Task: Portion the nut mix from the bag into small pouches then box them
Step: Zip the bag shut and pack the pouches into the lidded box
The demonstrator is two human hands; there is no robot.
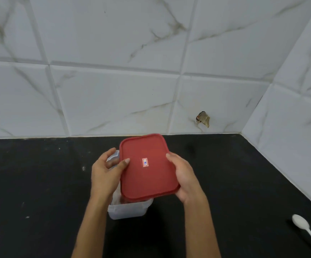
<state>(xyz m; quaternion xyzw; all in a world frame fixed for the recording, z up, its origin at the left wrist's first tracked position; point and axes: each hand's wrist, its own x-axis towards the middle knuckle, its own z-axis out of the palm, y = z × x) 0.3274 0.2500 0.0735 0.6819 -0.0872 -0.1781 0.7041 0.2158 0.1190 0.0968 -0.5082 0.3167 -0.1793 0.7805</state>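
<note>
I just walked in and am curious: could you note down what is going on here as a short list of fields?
setting: black counter against a white tiled wall
box: clear plastic box on the counter
lid: red lid, tilted over the box, not pressed on
left hand: thumb on the lid, fingers at the box's edge
right hand: holds the lid's right edge
spoon: white spoon at the right, untouched
contents: cannot tell

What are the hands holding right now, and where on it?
The red lid, held over the clear container: left hand on its left edge, right hand gripping its right edge.
</note>
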